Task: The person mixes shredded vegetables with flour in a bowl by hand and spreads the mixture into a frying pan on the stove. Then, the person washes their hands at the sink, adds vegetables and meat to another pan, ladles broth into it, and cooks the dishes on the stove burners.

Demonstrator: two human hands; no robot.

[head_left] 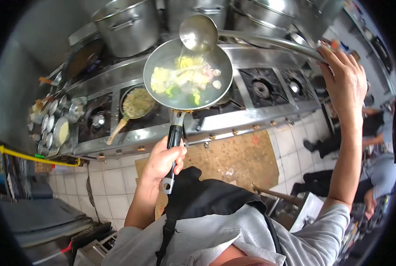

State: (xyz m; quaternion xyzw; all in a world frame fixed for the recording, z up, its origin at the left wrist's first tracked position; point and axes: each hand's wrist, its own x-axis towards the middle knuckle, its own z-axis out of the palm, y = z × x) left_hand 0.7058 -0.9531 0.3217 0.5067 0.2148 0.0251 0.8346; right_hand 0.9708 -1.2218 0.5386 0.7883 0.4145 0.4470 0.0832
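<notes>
My left hand is wrapped round the black handle of a frying pan, raised over the front of the stove. Pale pieces of food, some yellow and some pinkish, lie in the pan with green broccoli, and a whitish haze hangs over them. Up at the right, my right hand is closed on the end of a long metal ladle. The ladle's round bowl hangs over the pan's far rim, and liquid seems to run from it into the pan.
A second pan with cooked food sits on a left burner, its wooden handle sticking out forward. Large steel pots line the back. Bowls and containers crowd the left end. Other people stand at the right.
</notes>
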